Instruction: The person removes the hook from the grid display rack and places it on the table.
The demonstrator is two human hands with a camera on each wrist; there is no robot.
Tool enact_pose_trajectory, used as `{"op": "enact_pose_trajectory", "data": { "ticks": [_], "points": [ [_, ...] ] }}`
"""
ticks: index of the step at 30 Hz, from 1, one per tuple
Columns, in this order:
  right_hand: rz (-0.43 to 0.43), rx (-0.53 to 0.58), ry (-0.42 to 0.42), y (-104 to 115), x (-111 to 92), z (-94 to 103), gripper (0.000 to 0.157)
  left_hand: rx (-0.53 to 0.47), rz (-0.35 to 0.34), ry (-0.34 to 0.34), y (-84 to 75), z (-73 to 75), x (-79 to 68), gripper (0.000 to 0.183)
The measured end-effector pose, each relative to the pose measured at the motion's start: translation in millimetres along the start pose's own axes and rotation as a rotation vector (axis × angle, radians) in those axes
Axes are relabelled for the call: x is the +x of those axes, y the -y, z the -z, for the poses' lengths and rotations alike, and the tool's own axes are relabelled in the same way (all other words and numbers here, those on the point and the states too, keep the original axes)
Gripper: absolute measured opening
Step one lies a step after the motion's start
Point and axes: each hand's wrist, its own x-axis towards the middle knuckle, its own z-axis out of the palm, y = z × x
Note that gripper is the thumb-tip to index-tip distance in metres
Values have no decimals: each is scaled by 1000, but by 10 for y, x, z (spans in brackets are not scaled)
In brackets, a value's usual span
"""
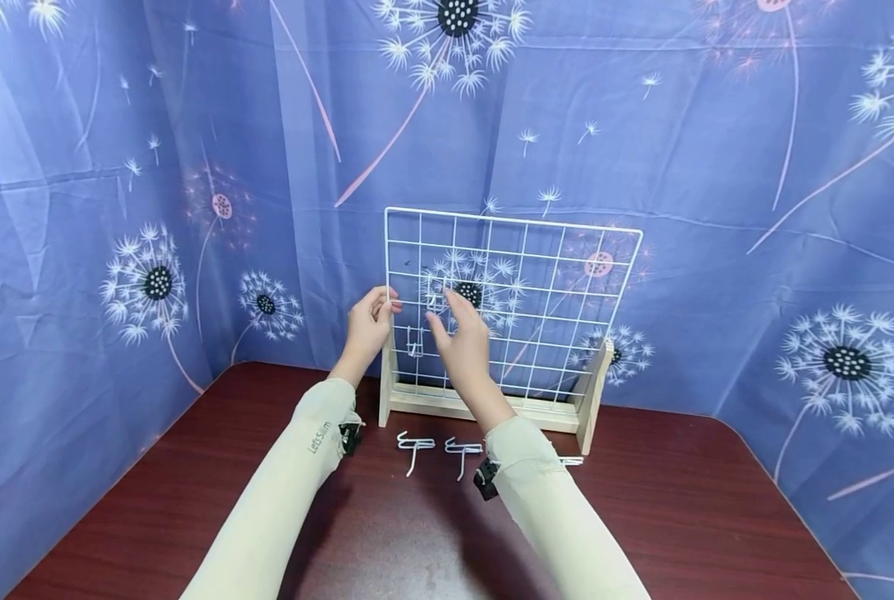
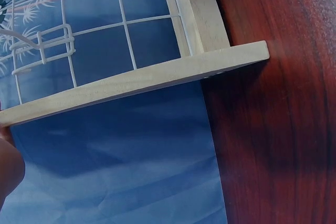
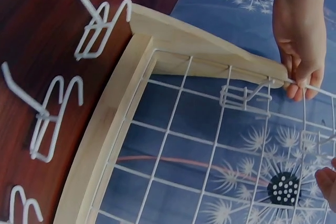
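A white wire grid panel (image 1: 540, 287) stands upright in a wooden base (image 1: 424, 403). My left hand (image 1: 368, 327) pinches the panel's left edge wire between thumb and fingers, just above the wooden side piece (image 3: 210, 51). Two white wire hooks hang on the grid near that edge: a lower hook (image 1: 414, 343) and an upper hook (image 1: 432, 297). Beside the upper hook is my right hand (image 1: 465, 346), its thumb and fingers spread apart with nothing between them. Its fingertips (image 3: 326, 184) show at the right edge of the right wrist view.
Several loose white hooks lie on the dark red table (image 1: 686, 508) in front of the base, among them a left hook (image 1: 415, 444) and a middle hook (image 1: 463, 450). Another hook (image 1: 571, 461) is partly hidden by the right sleeve. Blue dandelion-print cloth (image 1: 611, 125) hangs behind.
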Motion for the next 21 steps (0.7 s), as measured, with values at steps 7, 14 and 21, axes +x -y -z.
{"op": "enact_pose_trajectory", "data": {
  "ticks": [7, 14, 21],
  "points": [
    [-56, -5, 37, 40, 38, -92, 38, -7, -14, -12, -6, -10, -4, 15],
    [-69, 11, 30, 14, 53, -149, 33, -31, -14, -15, -4, -21, -5, 16],
    [-62, 0, 1, -19, 71, -193, 27, -33, -3, -12, -7, -8, -2, 16]
  ]
}}
